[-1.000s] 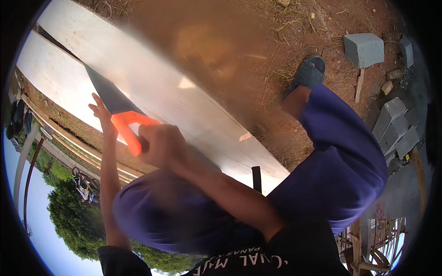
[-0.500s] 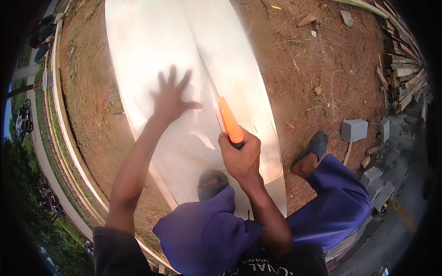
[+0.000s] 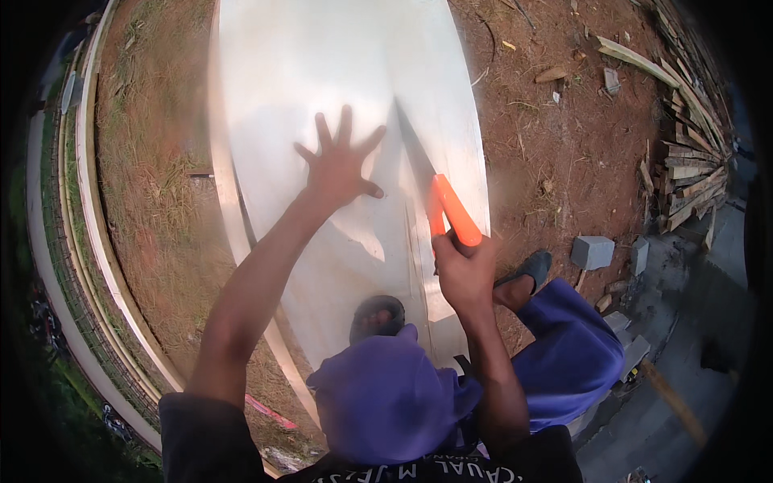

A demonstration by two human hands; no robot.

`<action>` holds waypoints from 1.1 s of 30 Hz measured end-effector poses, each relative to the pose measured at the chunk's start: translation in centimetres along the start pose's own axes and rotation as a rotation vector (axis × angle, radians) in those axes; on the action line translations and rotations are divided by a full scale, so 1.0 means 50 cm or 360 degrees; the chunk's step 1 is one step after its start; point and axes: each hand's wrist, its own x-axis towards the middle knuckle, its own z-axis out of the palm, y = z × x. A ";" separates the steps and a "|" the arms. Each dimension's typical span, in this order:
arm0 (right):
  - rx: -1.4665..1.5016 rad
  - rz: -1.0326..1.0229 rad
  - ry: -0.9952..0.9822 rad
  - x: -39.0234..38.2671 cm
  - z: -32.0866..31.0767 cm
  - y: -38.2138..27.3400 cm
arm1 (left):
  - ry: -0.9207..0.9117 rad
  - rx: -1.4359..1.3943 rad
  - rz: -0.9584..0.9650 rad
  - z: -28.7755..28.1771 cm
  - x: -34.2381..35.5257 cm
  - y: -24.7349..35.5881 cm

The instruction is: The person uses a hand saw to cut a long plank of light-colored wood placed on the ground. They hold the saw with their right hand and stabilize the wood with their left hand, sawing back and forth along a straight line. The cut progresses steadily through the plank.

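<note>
In my right hand I grip a hand saw by its orange and black handle. Its dark blade slants away from me to the upper left, over a cut line in a large pale board. My left hand lies with fingers spread wide on the board, left of the blade, holding nothing. One of my feet, in a dark shoe, rests on the near part of the board. My other shoe is on the soil past the board's right edge.
Wooden timber runs beneath the board's left edge. Reddish soil with dry grass lies on both sides. To the right are a grey concrete block and a stack of wood strips. A long pale rail curves along the left.
The saw has drawn back toward me and tilted, so more of its blade shows. The view has shifted, moving the board and both hands rightward in the picture. My left hand stays spread.
</note>
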 end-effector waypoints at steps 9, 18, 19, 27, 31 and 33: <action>0.0135 -0.0238 0.0019 0.016 0.049 0.028 | 0.0001 -0.0102 -0.0026 -0.014 -0.012 -0.040; 0.0340 -0.0391 0.0260 0.065 0.032 0.153 | 0.0222 -0.0429 0.0194 0.012 -0.013 -0.054; 0.0188 -0.0379 0.0295 0.104 0.107 0.076 | 0.0196 -0.0413 0.0138 0.016 -0.040 -0.065; 0.0307 -0.0334 0.0175 0.007 0.045 0.117 | 0.0204 -0.0432 0.0114 0.010 -0.052 -0.062; 0.0362 -0.0290 0.0191 -0.053 0.017 0.147 | 0.0283 -0.0477 0.0142 0.018 -0.031 -0.056; 0.0383 -0.0332 0.0238 -0.015 0.025 0.119 | 0.0297 -0.0482 0.0146 0.021 -0.023 -0.057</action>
